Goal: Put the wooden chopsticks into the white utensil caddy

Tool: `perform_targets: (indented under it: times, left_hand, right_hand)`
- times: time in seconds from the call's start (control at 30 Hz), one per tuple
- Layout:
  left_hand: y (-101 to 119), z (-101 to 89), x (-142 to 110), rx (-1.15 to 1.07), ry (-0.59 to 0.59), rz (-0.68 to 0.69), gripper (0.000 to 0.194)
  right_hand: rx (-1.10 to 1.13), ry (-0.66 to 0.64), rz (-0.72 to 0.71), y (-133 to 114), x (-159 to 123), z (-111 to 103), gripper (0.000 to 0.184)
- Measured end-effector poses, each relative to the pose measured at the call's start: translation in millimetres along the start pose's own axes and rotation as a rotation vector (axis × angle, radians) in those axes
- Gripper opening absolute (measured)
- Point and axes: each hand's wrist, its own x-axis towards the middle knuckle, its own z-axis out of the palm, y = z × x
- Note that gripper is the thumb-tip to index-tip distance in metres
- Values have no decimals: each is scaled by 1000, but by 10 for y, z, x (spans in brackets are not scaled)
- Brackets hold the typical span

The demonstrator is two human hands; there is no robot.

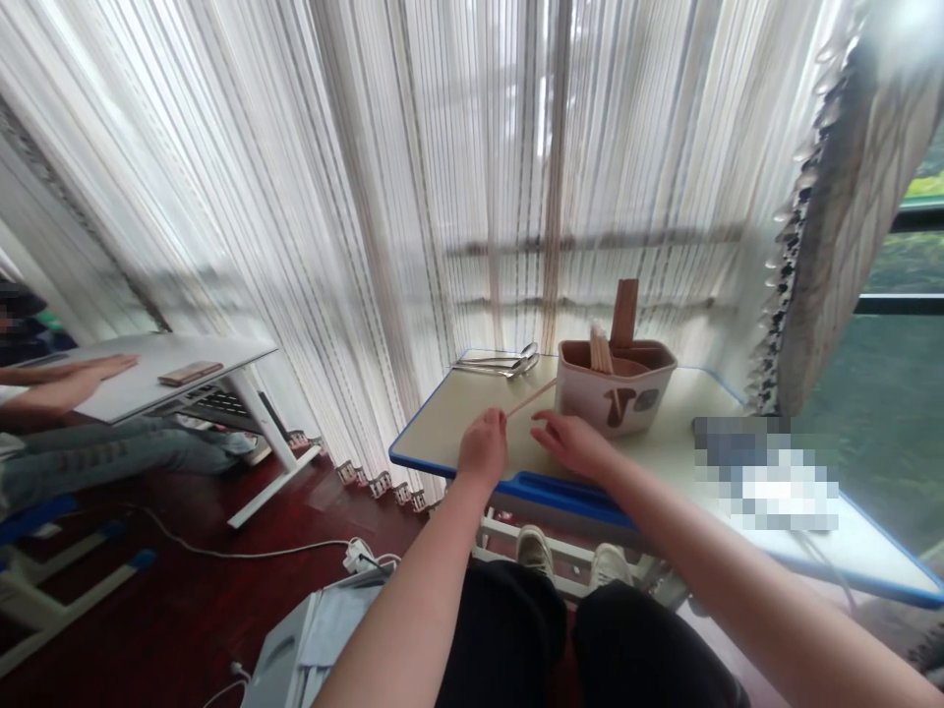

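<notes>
My left hand (483,447) is closed on thin wooden chopsticks (532,397) that slant up and right toward a container. My right hand (571,441) rests on the desk (457,413) just right of the left one, fingers curled with their tips near the chopsticks; what it holds, if anything, is hidden. A white utensil holder (616,388) with brown patches stands right behind the hands, with wooden chopsticks and a wooden spatula (624,313) sticking up from it. Metal spoons (501,364) lie at the desk's back edge.
The desk has a blue rim (560,489) and stands against a white string curtain (369,197). Another person's arm (66,379) rests on a white desk (177,359) at the left, with a phone on it. A power strip (361,556) and cables lie on the dark red floor.
</notes>
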Motion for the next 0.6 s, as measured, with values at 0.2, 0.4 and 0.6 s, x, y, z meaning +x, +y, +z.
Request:
perform_targets:
  times: [0.2, 0.4, 0.6]
  left_hand:
    - [-13, -22, -54, -96, -20, 136, 27]
    - [29, -65, -81, -78, -63, 152, 32]
    - [24, -69, -67, -102, -122, 160, 36]
  right_hand:
    - [447, 68, 157, 111, 30, 42, 40]
    - [723, 107, 211, 72, 78, 53, 38]
    - [701, 224, 240, -91, 65, 23, 33]
